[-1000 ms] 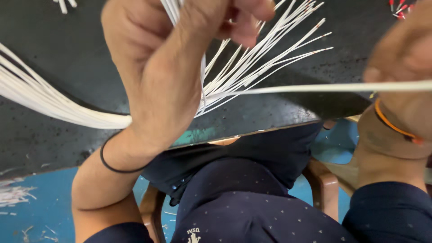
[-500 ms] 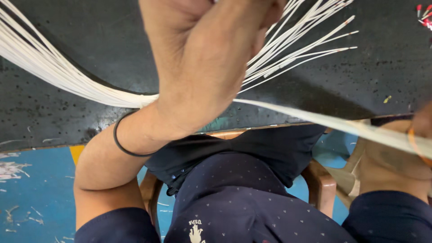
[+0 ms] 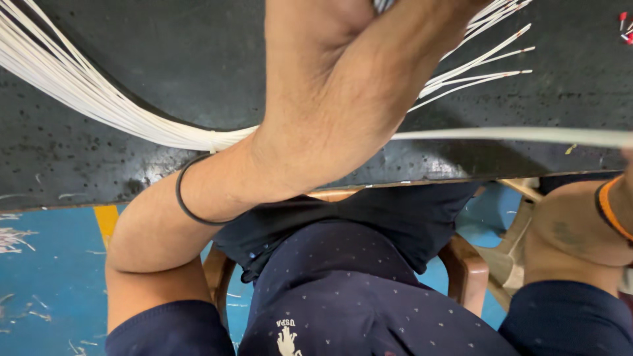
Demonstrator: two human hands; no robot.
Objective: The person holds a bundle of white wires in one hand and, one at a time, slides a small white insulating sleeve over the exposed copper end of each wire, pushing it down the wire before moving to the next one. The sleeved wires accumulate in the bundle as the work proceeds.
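Note:
My left hand (image 3: 343,86) fills the upper middle of the view, its fingers closed around a thick bundle of white wires (image 3: 86,99) that sweeps in from the upper left across the black table (image 3: 165,53). Past the hand the wire ends (image 3: 488,66) fan out to the right, with bare tips. One single white wire (image 3: 514,135) stretches level from my left hand to the right edge. Of my right hand (image 3: 626,175) only a sliver and the wrist with an orange band show there; its fingers are cut off.
Small red pieces (image 3: 625,26) lie at the table's top right corner. Below the table edge are my dark-clothed lap, a wooden chair arm (image 3: 465,264) and a blue floor (image 3: 46,277) with wire scraps. A thin black band (image 3: 184,204) circles my left wrist.
The single wire, slanting down to the right half a second ago, now runs level. My right hand has slid out past the right edge. My left hand keeps its hold on the bundle.

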